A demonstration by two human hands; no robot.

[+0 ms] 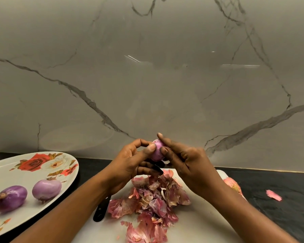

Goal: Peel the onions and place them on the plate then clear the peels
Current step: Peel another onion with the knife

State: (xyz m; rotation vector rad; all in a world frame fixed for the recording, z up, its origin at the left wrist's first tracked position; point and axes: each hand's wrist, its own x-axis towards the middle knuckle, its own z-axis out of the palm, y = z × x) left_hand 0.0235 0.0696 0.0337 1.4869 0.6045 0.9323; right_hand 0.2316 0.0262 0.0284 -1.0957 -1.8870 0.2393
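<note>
Both my hands hold one small purple onion (157, 149) in the air above the far edge of a white cutting board (200, 221), in front of a grey veined marble wall (147, 76). My left hand (130, 163) grips the onion from the left, its thumb pressed flat on the glossy skin and its fingers curled underneath. My right hand (188, 165) closes on it from the right, with the forefinger laid over the top and the thumb against the near side. The onion's surface looks smooth and shiny where it shows between my fingers.

Directly below my hands, a heap of pink and red peels (156, 199) covers the middle of the board and trails toward its near edge. A black knife handle (101, 210) pokes out from under my left forearm at the board's left edge; the blade is hidden.

To the left, a flower-printed plate (12, 178) sits on the dark counter (279, 172). Two peeled onions (46, 189) lie side by side on it, near each other but not touching.

At the board's right edge lies a pink papery piece (232, 185); I cannot tell whether it is an onion or only skin. A loose peel (273, 195) lies alone on the counter further right.
</note>
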